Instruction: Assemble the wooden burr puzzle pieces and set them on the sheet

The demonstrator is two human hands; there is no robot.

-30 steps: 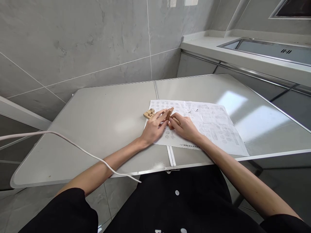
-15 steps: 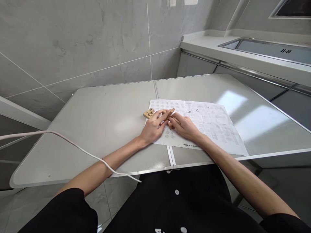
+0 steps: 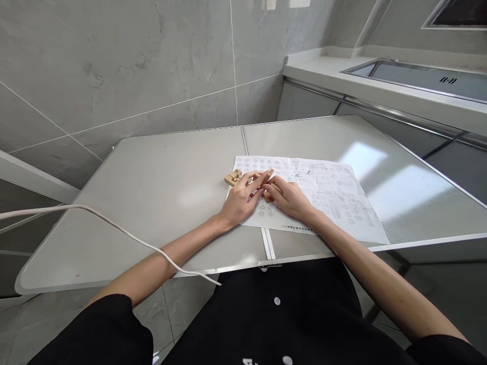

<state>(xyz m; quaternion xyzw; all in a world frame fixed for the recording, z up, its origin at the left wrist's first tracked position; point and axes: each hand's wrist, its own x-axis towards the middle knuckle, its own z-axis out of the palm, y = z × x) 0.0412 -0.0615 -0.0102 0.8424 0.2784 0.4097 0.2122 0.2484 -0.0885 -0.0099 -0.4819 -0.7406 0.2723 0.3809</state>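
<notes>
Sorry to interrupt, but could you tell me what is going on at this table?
A person holds small wooden pieces with the left hand and right hand, over a printed sheet on the table. More wooden blocks sit beside the left hand, at the sheet's left edge. Much of what is held is hidden.

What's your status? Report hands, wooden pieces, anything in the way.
Left hand, right hand gripping wooden pieces over printed sheet. Pieces partly hidden. More wooden blocks beside left hand. White cable across left forearm.

White cable, left; grey tiled wall, upper left to top center; pale counter with metal-framed inset panel, upper right; grey cabinets below.
</notes>
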